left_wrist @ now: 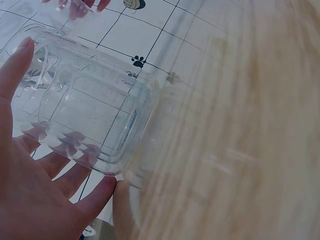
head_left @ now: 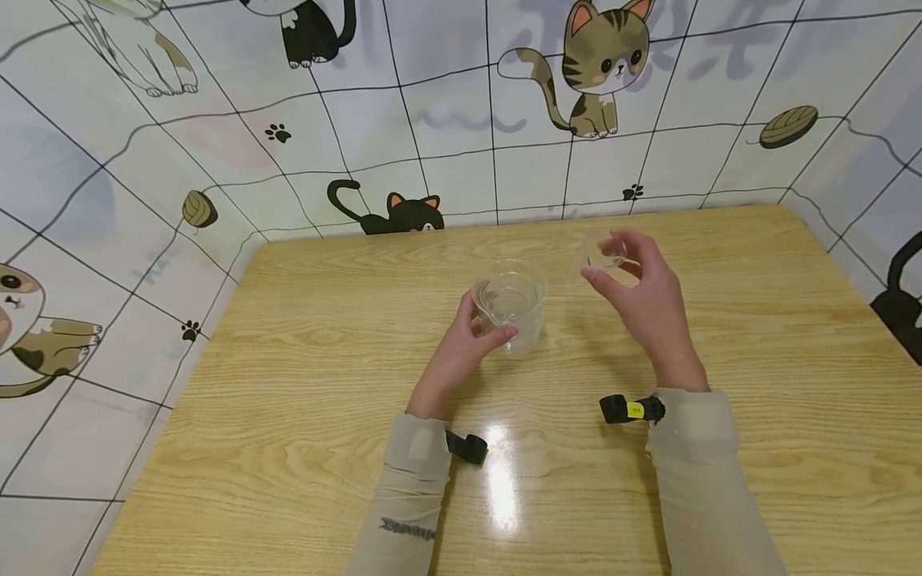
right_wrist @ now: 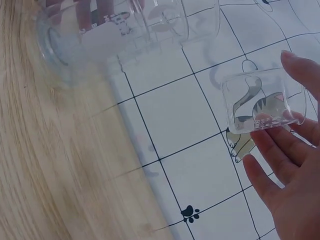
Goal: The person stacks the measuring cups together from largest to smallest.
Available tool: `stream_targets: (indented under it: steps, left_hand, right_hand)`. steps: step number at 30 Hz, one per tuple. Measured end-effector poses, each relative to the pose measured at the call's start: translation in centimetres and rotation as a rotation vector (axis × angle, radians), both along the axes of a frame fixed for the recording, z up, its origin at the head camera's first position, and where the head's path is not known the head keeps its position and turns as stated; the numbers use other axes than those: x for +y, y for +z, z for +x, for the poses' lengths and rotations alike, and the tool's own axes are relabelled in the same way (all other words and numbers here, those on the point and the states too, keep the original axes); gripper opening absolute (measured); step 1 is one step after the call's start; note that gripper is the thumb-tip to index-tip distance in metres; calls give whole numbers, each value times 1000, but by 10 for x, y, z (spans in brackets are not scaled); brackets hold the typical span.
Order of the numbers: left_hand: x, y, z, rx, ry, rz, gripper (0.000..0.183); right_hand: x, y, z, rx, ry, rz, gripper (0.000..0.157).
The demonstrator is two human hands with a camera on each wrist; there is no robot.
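Observation:
My left hand (head_left: 464, 340) grips a large clear beaker (head_left: 529, 320) upright, its base at the tabletop. Thumb and fingers lie on either side of its wall in the left wrist view. More clear edges show inside this beaker (left_wrist: 100, 105); whether another vessel is nested there I cannot tell. To the right and a little farther back, my right hand (head_left: 651, 300) holds a small clear beaker (right_wrist: 255, 102) above the table between thumb and fingers. Small printed marks run along its wall in the right wrist view. The two beakers are apart.
A wood-grain table (head_left: 324, 384) lies under both hands. White tiled-pattern walls (head_left: 446, 120) with cartoon cats rise behind it and at both sides. A bright light reflection falls on the table between the forearms.

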State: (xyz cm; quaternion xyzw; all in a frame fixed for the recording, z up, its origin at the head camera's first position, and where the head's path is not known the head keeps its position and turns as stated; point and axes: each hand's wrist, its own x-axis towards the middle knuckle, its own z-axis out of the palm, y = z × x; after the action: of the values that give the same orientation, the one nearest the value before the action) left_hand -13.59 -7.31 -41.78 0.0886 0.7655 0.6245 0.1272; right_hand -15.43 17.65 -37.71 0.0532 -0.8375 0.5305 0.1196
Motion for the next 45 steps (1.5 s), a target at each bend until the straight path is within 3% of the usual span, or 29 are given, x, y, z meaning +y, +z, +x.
stream_targets:
  steps: [4, 7, 19, 25, 32, 45]
  left_hand:
    - [-1, -14, -6, 18, 8, -13, 81]
    - [-1, -18, -6, 22, 10, -24, 81]
    - [-1, 10, 3, -15, -15, -28, 82]
    - [0, 11, 4, -15, -12, -43, 82]
    - [0, 12, 5, -6, -8, -39, 82]
    - [1, 10, 3, -13, -10, -31, 83]
  right_hand:
    - [-5, 6, 4, 36, 2, -21, 56]
    - [-9, 10, 6, 54, 6, -32, 53]
    - [-24, 18, 8, 116, 30, -24, 49]
    - [-30, 22, 12, 136, 50, -24, 50]
    - [-43, 45, 28, 145, 70, -25, 50]
    - [-50, 47, 31, 167, 114, -32, 52]
